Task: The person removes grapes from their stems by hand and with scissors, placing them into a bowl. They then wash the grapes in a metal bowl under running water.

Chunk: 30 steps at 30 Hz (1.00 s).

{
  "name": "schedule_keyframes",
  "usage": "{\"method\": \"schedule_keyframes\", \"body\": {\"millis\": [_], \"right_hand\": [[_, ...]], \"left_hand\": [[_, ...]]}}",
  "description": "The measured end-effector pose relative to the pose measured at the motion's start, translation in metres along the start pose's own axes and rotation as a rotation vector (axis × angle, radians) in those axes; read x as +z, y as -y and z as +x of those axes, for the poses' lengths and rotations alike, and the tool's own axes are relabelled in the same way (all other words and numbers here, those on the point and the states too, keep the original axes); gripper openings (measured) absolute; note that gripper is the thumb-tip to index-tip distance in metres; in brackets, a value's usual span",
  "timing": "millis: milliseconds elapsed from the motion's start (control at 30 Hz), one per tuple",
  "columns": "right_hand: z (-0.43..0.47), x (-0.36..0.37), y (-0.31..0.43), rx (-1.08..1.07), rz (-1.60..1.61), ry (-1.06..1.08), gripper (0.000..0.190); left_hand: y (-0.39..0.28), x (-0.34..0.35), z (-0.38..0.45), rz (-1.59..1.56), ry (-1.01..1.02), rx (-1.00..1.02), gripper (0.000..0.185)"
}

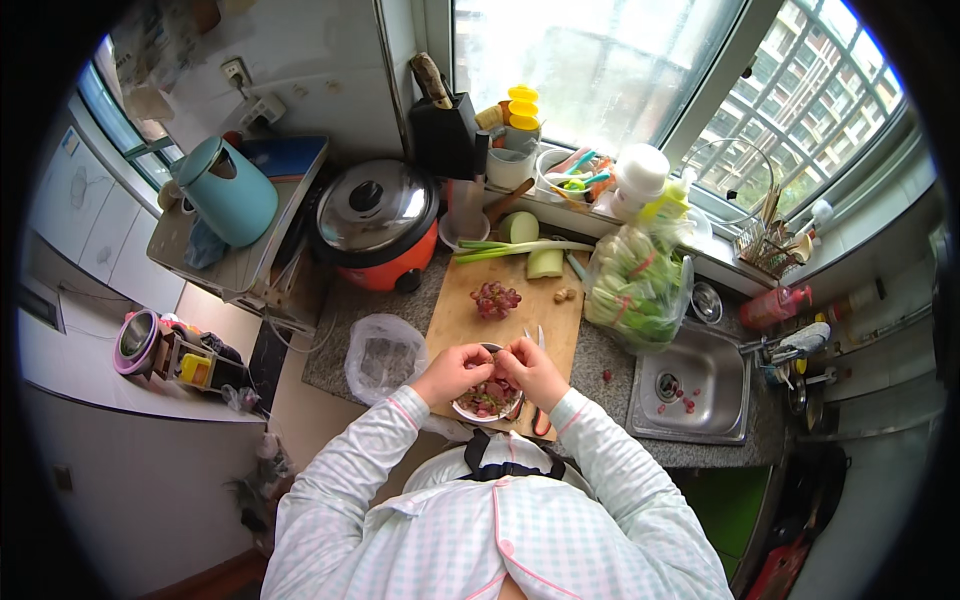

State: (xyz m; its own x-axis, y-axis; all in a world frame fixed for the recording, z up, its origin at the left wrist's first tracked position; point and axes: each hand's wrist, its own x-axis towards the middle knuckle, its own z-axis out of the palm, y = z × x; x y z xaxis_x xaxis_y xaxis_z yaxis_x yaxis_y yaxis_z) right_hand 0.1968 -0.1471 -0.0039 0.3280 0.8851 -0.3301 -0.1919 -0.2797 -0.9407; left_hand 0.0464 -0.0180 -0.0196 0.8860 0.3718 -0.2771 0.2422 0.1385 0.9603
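Observation:
Over a white bowl of reddish grapes and thin stems, my left hand and my right hand meet with fingertips pinched together. A small bit of something shows between them, too small to name surely. The bowl stands at the near edge of a wooden cutting board. Farther up the board lies a bunch of red grapes. Scissors with red and black handles lie by the bowl, partly under my right hand. A clear plastic bag sits open left of the board.
Green onion, cut pale-green gourd and ginger pieces lie on the board. Right of it stand bagged leafy greens and a steel sink with loose grapes. An orange electric cooker stands at the back left.

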Motion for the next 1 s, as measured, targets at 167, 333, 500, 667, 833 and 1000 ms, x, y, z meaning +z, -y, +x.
{"method": "schedule_keyframes", "body": {"millis": [167, 333, 500, 667, 833, 1000], "right_hand": [[0.006, 0.002, -0.019, -0.138, 0.004, 0.044, 0.016], [0.005, 0.006, -0.013, -0.288, -0.034, 0.104, 0.023], [0.015, -0.012, -0.019, 0.256, 0.493, 0.137, 0.026], [0.022, 0.012, -0.019, 0.381, 0.214, 0.377, 0.038], [0.024, 0.015, -0.022, 0.238, 0.106, 0.257, 0.022], [0.025, 0.016, -0.026, 0.093, -0.006, 0.235, 0.021]], "left_hand": [[-0.005, -0.005, -0.003, -0.064, 0.013, -0.105, 0.014], [-0.001, -0.019, -0.006, -0.213, 0.031, -0.18, 0.014], [0.008, -0.035, -0.015, -0.487, 0.102, -0.205, 0.01], [0.008, -0.037, -0.019, -0.417, 0.191, -0.184, 0.01], [-0.001, -0.036, -0.026, -0.525, 0.186, -0.239, 0.018], [0.007, -0.032, -0.025, -0.426, 0.1, -0.223, 0.036]]}}
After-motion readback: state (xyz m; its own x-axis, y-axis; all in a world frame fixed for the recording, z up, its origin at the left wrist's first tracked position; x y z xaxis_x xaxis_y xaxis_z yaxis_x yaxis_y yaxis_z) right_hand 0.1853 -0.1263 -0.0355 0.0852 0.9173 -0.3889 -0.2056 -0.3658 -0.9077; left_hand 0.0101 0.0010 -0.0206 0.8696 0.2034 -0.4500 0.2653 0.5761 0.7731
